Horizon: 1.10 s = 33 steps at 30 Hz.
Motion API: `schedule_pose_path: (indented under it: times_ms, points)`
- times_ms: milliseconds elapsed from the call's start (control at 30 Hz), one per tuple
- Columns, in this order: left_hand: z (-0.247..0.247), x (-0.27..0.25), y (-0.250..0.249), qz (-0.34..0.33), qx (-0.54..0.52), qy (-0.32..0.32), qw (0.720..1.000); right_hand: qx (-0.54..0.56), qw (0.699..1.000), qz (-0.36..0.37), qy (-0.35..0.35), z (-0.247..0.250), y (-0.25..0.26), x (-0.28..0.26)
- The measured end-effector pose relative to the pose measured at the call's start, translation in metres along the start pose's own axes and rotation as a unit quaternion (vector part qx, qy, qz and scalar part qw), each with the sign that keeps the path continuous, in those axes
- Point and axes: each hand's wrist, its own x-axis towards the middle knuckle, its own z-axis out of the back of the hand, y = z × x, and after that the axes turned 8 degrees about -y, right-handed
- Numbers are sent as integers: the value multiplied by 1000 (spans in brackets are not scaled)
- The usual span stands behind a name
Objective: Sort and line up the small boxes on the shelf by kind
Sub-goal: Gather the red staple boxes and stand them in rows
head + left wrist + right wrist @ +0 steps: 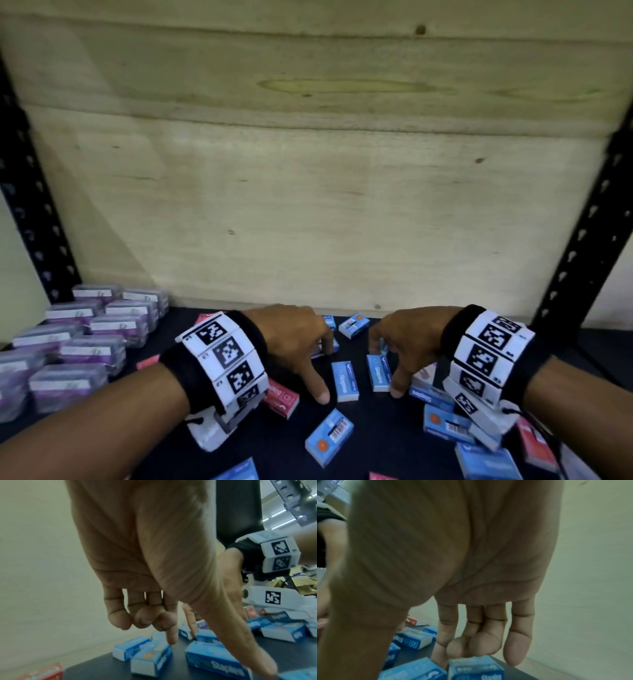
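A person is reaching both hands down onto a dark shelf point(383, 431) backed by pale plywood point(308, 205). The left hand point(294, 342) is spreading thumb and fingers over one blue staple box point(345, 381), thumb tip beside its near left edge, gripping nothing. The right hand point(404, 346) is straddling a second blue staple box point(378, 371), fingers at its far end and thumb at its near end; whether it is actually gripping is unclear. The two boxes are lying side by side, nearly parallel.

The step in hand appears to be lining up the blue kind. The next move likely calls for squeezing this pair together and squaring the ends, then gathering in the loose ones.

Counted in the head view: roughly ten blue boxes, some partly hidden, about five red boxes point(279, 399) scattered among them, and about eleven purple-labelled clear packs point(92, 346) already grouped at the far left.
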Motion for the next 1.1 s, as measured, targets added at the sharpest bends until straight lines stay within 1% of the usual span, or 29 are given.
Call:
schedule_pose_path:
  times_ms: [100,167,233,333,400,533,633,800,933,1100]
  points:
    - [13,-13,25,33,-16,-20,999,17,1000,10,-2,13,4,3]
    - [19,-21,48,64,-10,-40,997,21,999,19,-27,25,9,9]
    - [22,-29,73,109,3,-47,993,13,997,33,-68,35,17,22]
    - [21,-37,107,164,12,-40,986,-2,992,54,-111,43,35,46]
    - [15,-38,125,190,11,-28,981,-13,990,75,-116,47,50,65]
    - [0,-33,144,224,-8,-10,974,-29,987,112,-110,52,81,98]
    - [-3,-27,149,225,-3,-3,974,-60,984,129,-105,52,99,116]
    - [-6,-21,154,218,-6,9,976,-103,979,136,-109,52,115,136]
    - [-4,-23,156,222,-18,12,975,-112,976,143,-119,55,120,142]
    - [-1,-30,154,209,-24,22,977,-107,975,147,-126,51,119,143]
